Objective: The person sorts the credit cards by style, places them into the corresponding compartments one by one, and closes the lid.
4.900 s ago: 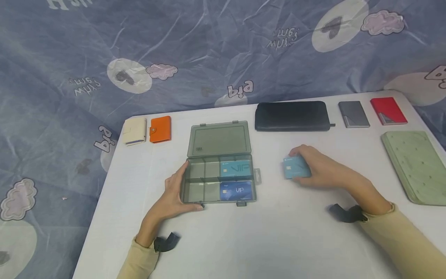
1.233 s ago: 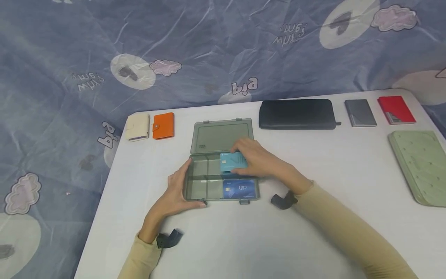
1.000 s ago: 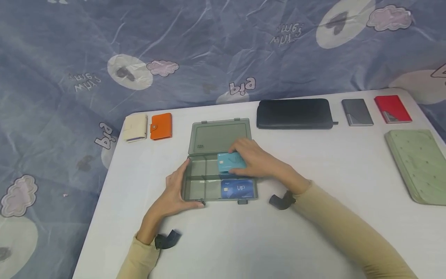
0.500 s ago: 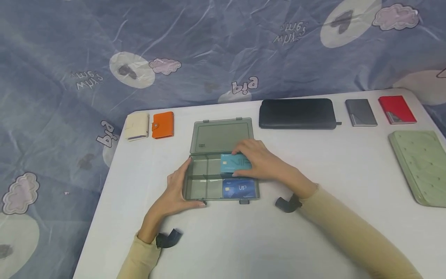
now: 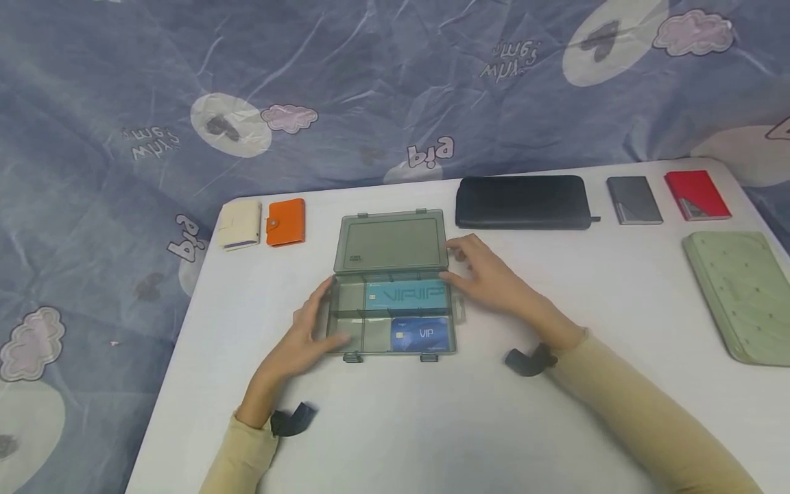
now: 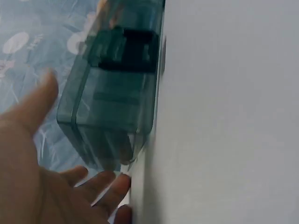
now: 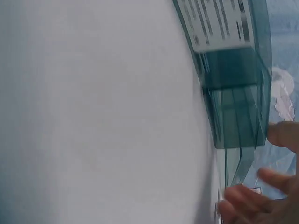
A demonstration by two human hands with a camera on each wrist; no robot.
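Observation:
A translucent green compartment box (image 5: pixel 350 336) lies on the table with its lid (image 5: pixel 391 240) folded back. In its back row, two teal VIP cards (image 5: pixel 404 295) lie side by side or overlapping. A blue VIP card (image 5: pixel 422 335) fills the front right. My left hand (image 5: pixel 299 343) is spread around the box's left end; in the left wrist view its thumb (image 6: pixel 39 100) stands off the box. My right hand (image 5: pixel 490 278) is at the right end near the hinge, holding nothing, with the fingers (image 7: pixel 243 203) loosely extended. Whether its thumb touches the box I cannot tell.
Along the back lie a cream card holder (image 5: pixel 239 224), an orange card holder (image 5: pixel 286 222), a black zip wallet (image 5: pixel 523 202), a grey card case (image 5: pixel 634 200) and a red card case (image 5: pixel 697 195). A green padded item (image 5: pixel 740 295) lies at the right edge.
The teal card has gone from my right hand into the box's back row. That hand has let go and moved right. My left thumb has come off the box's front edge.

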